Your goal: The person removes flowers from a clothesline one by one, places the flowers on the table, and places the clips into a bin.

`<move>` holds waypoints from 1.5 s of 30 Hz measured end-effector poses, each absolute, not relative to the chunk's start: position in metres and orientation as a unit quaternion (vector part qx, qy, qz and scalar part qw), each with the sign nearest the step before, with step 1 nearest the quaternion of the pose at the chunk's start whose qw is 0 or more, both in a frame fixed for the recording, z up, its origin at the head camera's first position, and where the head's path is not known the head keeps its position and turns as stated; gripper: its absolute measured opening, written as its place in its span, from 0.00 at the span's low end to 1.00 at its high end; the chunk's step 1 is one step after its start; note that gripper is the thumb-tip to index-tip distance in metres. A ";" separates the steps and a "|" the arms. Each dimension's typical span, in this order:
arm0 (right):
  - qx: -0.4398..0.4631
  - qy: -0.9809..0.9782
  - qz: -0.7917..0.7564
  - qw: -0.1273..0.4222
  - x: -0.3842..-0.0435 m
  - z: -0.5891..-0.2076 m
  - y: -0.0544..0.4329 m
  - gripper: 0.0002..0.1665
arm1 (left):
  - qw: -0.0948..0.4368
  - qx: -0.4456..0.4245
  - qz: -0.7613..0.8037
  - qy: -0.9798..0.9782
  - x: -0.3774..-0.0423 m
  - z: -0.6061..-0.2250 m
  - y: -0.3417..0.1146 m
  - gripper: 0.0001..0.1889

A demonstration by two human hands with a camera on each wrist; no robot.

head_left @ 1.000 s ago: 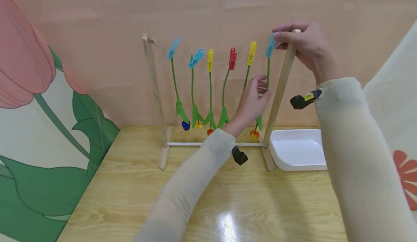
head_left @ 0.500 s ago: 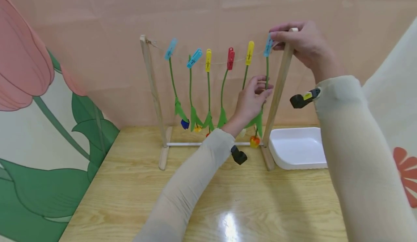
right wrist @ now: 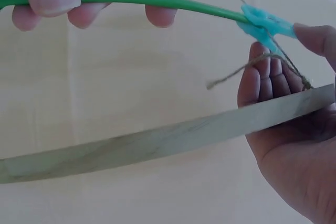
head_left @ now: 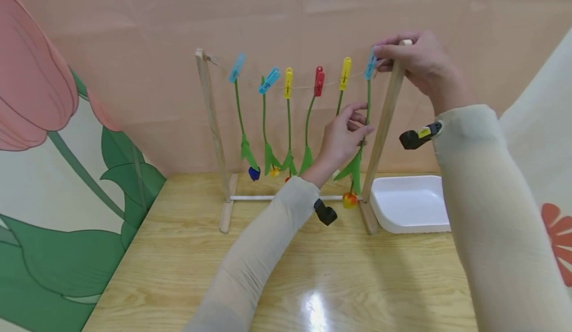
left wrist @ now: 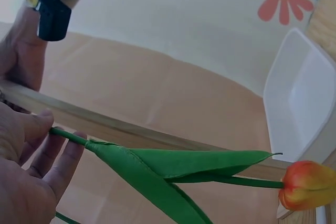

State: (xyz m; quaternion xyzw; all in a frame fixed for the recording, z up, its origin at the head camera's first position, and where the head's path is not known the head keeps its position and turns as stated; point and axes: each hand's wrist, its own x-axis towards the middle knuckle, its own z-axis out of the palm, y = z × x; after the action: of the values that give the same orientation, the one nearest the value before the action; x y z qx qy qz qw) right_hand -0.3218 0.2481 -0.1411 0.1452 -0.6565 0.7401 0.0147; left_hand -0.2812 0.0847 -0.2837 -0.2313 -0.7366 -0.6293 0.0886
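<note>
In the head view my left hand (head_left: 341,136) pinches the green stem (head_left: 368,96) of an artificial tulip between thumb and fingers. Its orange-yellow bloom (head_left: 350,200) hangs downward below green leaves (left wrist: 157,166). At the stem's upper end sits a light blue clothespin (right wrist: 260,22), on the string by the right post. The thumb and fingers of my right hand (head_left: 422,66) hold that clothespin's handles, with the post (head_left: 385,118) running past the palm. Both stem and string pass at the clothespin's jaws in the right wrist view.
Several more tulips hang head-down from the string on blue, yellow and red clothespins, such as a red clothespin (head_left: 319,81). A left post (head_left: 210,113) and a white crossbar (head_left: 252,198) complete the rack. Beside its right foot stands a white tray (head_left: 408,205) on the wooden table (head_left: 339,292).
The orange-yellow bloom and its leaves have come lower and show more fully below my left hand. My left thumb has closed onto the stem. My right hand keeps its hold on the blue clothespin.
</note>
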 end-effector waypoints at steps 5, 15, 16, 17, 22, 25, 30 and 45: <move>0.139 -0.669 0.729 0.039 -0.321 -0.142 0.246 0.08 | 0.084 -0.229 -0.628 -0.739 -0.280 -0.283 0.084 0.25; 0.140 -0.677 0.712 0.124 -0.319 -0.139 0.246 0.06 | 0.081 -0.240 -0.616 -0.746 -0.278 -0.283 0.085 0.25; 0.141 -0.672 0.714 0.133 -0.319 -0.138 0.246 0.06 | 0.079 -0.240 -0.615 -0.747 -0.278 -0.283 0.085 0.25; 0.140 -0.669 0.716 0.143 -0.318 -0.138 0.246 0.06 | 0.077 -0.243 -0.615 -0.746 -0.278 -0.283 0.085 0.25; 0.123 -0.646 0.731 0.181 -0.317 -0.134 0.246 0.08 | 0.075 -0.251 -0.608 -0.750 -0.277 -0.284 0.083 0.25; 0.142 -0.612 0.751 0.204 -0.318 -0.132 0.245 0.08 | 0.073 -0.252 -0.604 -0.752 -0.276 -0.284 0.082 0.26; 0.185 -0.547 0.781 0.240 -0.319 -0.131 0.247 0.10 | 0.065 -0.251 -0.601 -0.756 -0.273 -0.284 0.078 0.27; 0.228 -0.419 0.841 0.254 -0.305 -0.137 0.274 0.12 | 0.074 -0.270 -0.588 -0.759 -0.263 -0.294 0.054 0.30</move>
State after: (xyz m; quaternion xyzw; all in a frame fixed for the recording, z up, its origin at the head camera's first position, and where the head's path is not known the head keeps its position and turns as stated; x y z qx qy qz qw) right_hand -0.3045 0.2744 -0.1371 0.2280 -0.4193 0.8413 0.2538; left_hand -0.2634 0.0545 -0.2942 -0.2697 -0.7591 -0.5879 0.0735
